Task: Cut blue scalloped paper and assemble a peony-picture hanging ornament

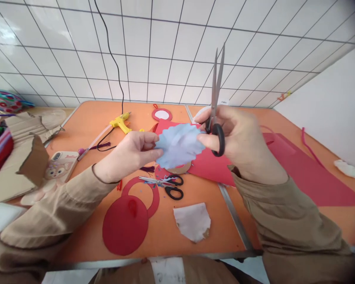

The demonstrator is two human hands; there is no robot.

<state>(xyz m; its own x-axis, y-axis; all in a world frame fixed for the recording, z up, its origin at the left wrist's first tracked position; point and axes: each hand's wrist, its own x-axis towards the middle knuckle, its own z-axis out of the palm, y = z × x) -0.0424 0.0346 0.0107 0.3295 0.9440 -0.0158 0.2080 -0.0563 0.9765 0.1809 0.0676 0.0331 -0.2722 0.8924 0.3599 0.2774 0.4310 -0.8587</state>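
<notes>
A light blue piece with a jagged, scalloped edge (179,145) is stretched between both hands above the table. My left hand (133,154) pinches its left edge between thumb and fingers. On the other side, my right hand (236,138) grips its right edge with thumb and fingertips. Black-handled scissors (216,94) hang on the same right hand, blades pointing up and slightly apart. Below the blue piece, a second pair of scissors (173,187) lies on the orange table among small blue scraps. Red paper lies behind the hands.
Near the front lie a red disc (121,228), a red ring (155,201) and a whitish scrap (192,221). A yellow glue gun (122,122) with a cord stands behind. Cardboard (14,169) and a phone case (60,165) are at left; red sheets (301,173) at right.
</notes>
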